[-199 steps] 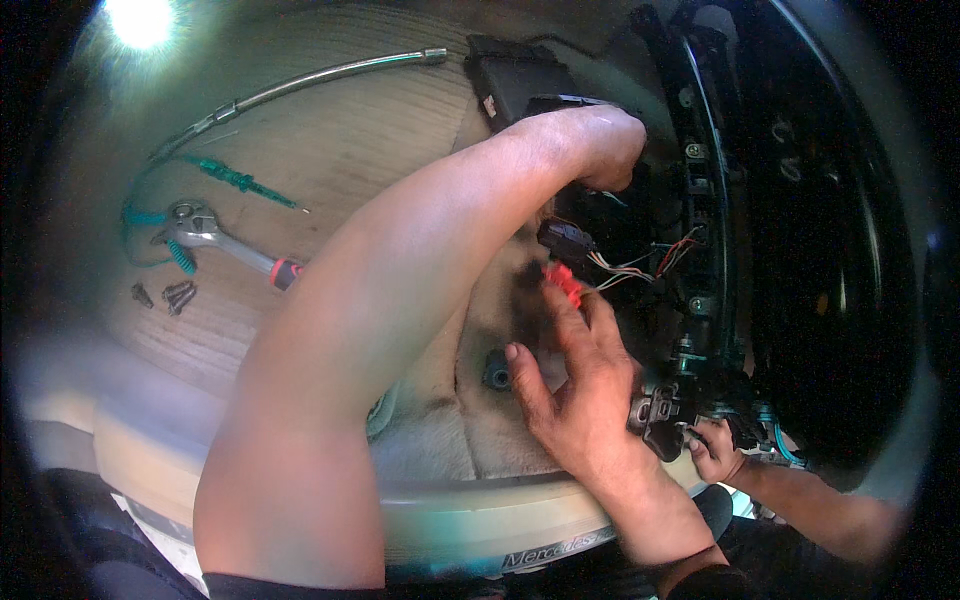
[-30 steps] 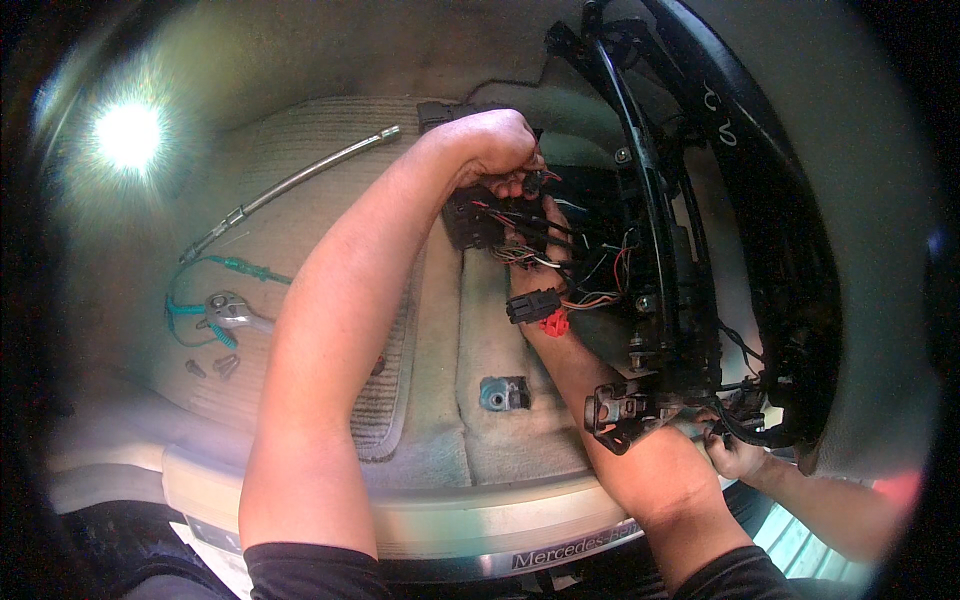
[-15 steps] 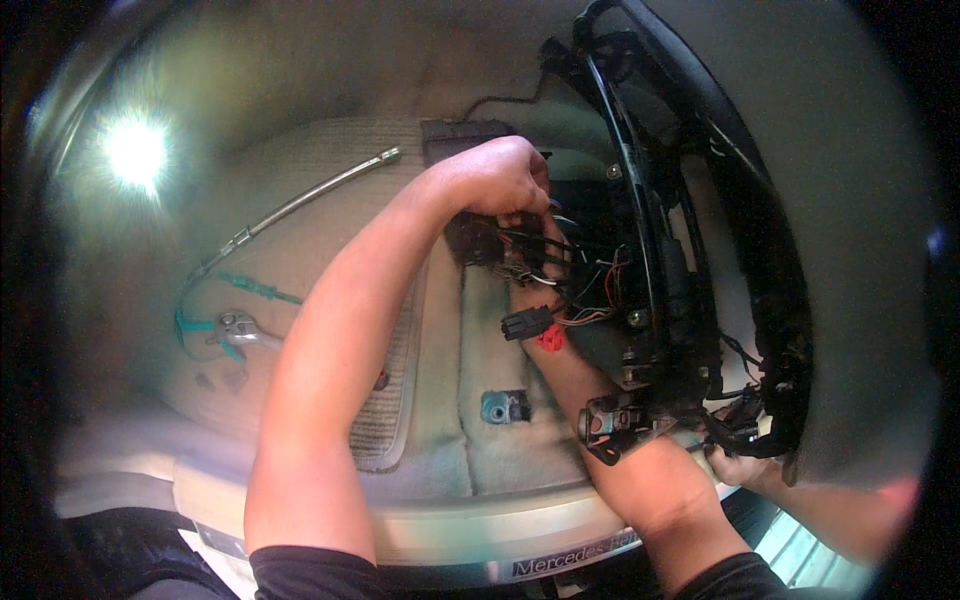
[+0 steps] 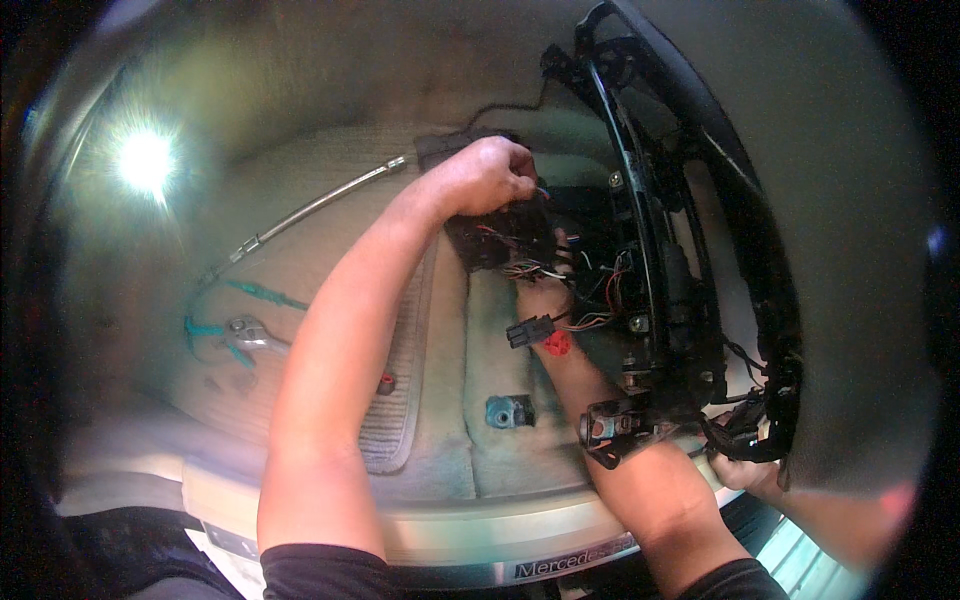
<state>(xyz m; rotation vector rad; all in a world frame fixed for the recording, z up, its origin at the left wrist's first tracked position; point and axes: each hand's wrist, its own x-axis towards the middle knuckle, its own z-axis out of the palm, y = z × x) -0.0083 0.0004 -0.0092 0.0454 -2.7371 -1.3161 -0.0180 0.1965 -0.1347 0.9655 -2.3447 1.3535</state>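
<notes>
My left hand (image 4: 490, 178) is closed in a pinch over a dark wiring block (image 4: 480, 240) on the car floor; a bit of blue shows at the fingertips, but what they hold is too small to make out. Just below it, my right hand (image 4: 550, 290) reaches up from under the seat frame. Its fingers are curled among thin multicoloured wires (image 4: 530, 270), partly hidden by them. A black plug connector (image 4: 530, 331) hangs on its wires over my right wrist, beside a red plastic piece (image 4: 557, 343).
A tilted black seat frame (image 4: 640, 220) stands at the right, and another person's hand (image 4: 742, 468) touches its lower end. On the carpet at left lie a long chrome bar (image 4: 320, 205), a metal wrench (image 4: 258, 334) and a teal cord-like item (image 4: 265, 292). A floor bracket (image 4: 510, 411) sits nearer the sill.
My left hand has drawn slightly left, away from the wires, uncovering more of the right hand's fingers. The view has shifted a little; the other person's hand stays at the seat frame.
</notes>
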